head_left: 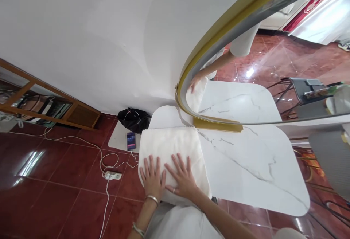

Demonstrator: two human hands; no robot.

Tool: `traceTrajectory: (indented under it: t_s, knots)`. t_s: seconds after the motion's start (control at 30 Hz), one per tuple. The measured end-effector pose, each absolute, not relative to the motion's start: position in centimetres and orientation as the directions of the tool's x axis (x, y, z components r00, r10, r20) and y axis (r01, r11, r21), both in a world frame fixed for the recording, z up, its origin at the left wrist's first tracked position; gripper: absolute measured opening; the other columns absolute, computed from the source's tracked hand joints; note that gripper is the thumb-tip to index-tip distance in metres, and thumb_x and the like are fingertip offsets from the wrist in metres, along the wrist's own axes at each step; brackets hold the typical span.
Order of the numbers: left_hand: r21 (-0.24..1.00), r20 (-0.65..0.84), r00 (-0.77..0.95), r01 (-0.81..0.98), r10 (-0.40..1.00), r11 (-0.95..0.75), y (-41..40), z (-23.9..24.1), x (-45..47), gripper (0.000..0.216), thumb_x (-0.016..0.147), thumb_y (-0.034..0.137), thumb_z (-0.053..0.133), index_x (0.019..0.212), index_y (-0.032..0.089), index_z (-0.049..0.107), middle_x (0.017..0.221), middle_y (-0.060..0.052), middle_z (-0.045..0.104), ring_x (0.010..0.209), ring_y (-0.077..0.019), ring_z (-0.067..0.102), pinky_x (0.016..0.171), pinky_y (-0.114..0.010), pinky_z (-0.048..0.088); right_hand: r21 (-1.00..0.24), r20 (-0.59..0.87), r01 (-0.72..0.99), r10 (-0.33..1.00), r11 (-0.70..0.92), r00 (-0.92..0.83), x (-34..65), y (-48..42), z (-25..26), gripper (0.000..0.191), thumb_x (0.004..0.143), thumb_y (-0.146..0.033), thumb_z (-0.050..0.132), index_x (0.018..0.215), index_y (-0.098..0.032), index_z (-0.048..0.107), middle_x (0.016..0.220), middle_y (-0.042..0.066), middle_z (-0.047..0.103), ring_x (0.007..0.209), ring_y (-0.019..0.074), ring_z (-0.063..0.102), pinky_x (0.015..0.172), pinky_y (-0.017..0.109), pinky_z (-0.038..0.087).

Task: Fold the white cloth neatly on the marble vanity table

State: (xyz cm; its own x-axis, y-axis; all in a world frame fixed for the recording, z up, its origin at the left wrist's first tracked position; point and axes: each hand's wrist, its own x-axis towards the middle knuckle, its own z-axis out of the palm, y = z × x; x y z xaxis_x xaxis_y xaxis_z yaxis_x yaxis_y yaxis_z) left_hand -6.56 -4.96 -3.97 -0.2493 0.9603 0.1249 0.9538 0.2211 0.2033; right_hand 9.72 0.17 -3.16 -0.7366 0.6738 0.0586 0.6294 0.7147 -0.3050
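A white cloth (172, 140) lies spread over the left end of the white marbled table (254, 166). My left hand (152, 180) rests flat on the cloth near its left edge, fingers spread. Beside it, my right hand (182, 180) presses palm down on the same cloth, its fingers fanned toward the far side. Nothing is gripped in either hand. The cloth's near edge hangs over the table front by my lap.
A gold-framed mirror (218, 122) stands on the table's back, against the wall. Left on the floor are a black bag (133, 119), a phone (131, 141) and a power strip (113, 175) with white cords. A grey chair (330, 159) stands at right.
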Motion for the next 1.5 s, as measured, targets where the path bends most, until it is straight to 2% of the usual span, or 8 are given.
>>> traceTrajectory:
  t_s: [0.33, 0.5, 0.63, 0.7, 0.83, 0.97, 1.33, 1.5]
  knots:
    - [0.314, 0.072, -0.1, 0.947, 0.992, 0.073, 7.2, -3.7, -5.2, 0.058, 0.091, 0.038, 0.045, 0.145, 0.021, 0.036, 0.157, -0.012, 0.022, 0.146, -0.0325, 0.008, 0.116, -0.058, 0.009, -0.212, 0.078, 0.784, 0.809, 0.584, -0.582, 11.6, 10.1, -4.6, 0.07, 0.089, -0.065, 0.041, 0.15, -0.036, 0.022, 0.159, 0.009, 0.011, 0.145, 0.0344, 0.006, 0.109, 0.067, 0.001]
    - [0.278, 0.086, -0.224, 0.941, 0.971, 0.193, 8.7, -3.3, -8.9, 0.056, 0.092, 0.041, 0.042, 0.145, 0.021, 0.037, 0.157, -0.012, 0.021, 0.146, -0.0307, 0.013, 0.116, -0.056, 0.012, -0.239, 0.106, 0.759, 0.794, 0.605, -0.599, 6.5, 12.1, -4.6, 0.067, 0.09, -0.063, 0.043, 0.147, -0.031, 0.032, 0.158, 0.013, 0.016, 0.144, 0.0386, 0.008, 0.109, 0.068, 0.005]
    - [0.271, 0.064, -0.343, 0.91, 0.937, 0.315, 4.8, -3.5, -12.4, 0.054, 0.094, 0.039, 0.035, 0.145, 0.019, 0.037, 0.155, -0.015, 0.027, 0.145, -0.0328, 0.018, 0.113, -0.056, 0.023, -0.311, 0.116, 0.634, 0.691, 0.708, -0.714, 2.5, 8.7, -4.2, 0.054, 0.099, -0.047, 0.031, 0.142, -0.018, 0.042, 0.152, 0.014, 0.031, 0.143, 0.0345, 0.018, 0.114, 0.059, 0.013]
    - [0.278, 0.074, -0.362, 0.902, 0.929, 0.329, 2.4, -3.7, -13.2, 0.054, 0.095, 0.038, 0.033, 0.144, 0.017, 0.039, 0.154, -0.016, 0.03, 0.145, -0.0334, 0.017, 0.112, -0.056, 0.027, -0.336, 0.132, 0.567, 0.634, 0.752, -0.762, 2.1, 6.3, -3.6, 0.055, 0.099, -0.044, 0.028, 0.144, -0.014, 0.038, 0.153, 0.014, 0.03, 0.144, 0.0336, 0.015, 0.115, 0.058, 0.014]
    - [0.267, 0.153, -0.318, 0.925, 0.936, 0.27, -1.3, -4.2, -11.6, 0.052, 0.095, 0.036, 0.033, 0.143, 0.016, 0.04, 0.155, -0.016, 0.025, 0.146, -0.0332, 0.011, 0.113, -0.058, 0.023, -0.399, 0.1, 0.485, 0.563, 0.778, -0.82, 5.1, 2.4, -2.0, 0.076, 0.094, -0.06, 0.029, 0.152, -0.011, 0.016, 0.158, 0.015, 0.012, 0.145, 0.0346, 0.003, 0.113, 0.064, 0.008]
    - [0.257, 0.174, -0.211, 0.953, 0.962, 0.163, -2.7, -4.6, -7.4, 0.053, 0.095, 0.031, 0.036, 0.146, 0.019, 0.032, 0.156, -0.015, 0.024, 0.146, -0.0301, 0.015, 0.114, -0.057, 0.021, -0.413, 0.015, 0.546, 0.605, 0.729, -0.796, 9.8, -0.1, -1.9, 0.083, 0.092, -0.064, 0.03, 0.153, -0.013, 0.004, 0.158, 0.014, 0.004, 0.146, 0.0343, 0.0, 0.113, 0.064, 0.003]
    - [0.302, 0.205, 0.069, 0.944, 0.976, -0.13, 3.0, -4.9, 2.5, 0.048, 0.09, 0.028, 0.045, 0.138, 0.022, 0.048, 0.15, -0.014, 0.038, 0.139, -0.0303, 0.032, 0.11, -0.052, 0.03, -0.299, 0.075, 0.78, 0.829, 0.549, -0.555, 20.0, 0.2, -3.7, 0.077, 0.091, -0.061, 0.041, 0.152, -0.025, 0.011, 0.157, 0.007, 0.019, 0.145, 0.0293, 0.016, 0.115, 0.057, 0.015]
    - [0.466, 0.022, -0.276, 0.853, 0.961, 0.234, 8.9, -2.3, 2.1, 0.05, 0.082, 0.034, 0.056, 0.129, 0.019, 0.053, 0.144, -0.019, 0.041, 0.131, -0.0334, 0.042, 0.1, -0.052, 0.039, -0.411, 0.0, 0.785, 0.861, 0.463, -0.508, 20.7, 1.0, -3.2, 0.062, 0.092, -0.059, 0.041, 0.147, -0.033, 0.03, 0.154, 0.002, 0.028, 0.142, 0.0268, 0.025, 0.113, 0.056, 0.024]
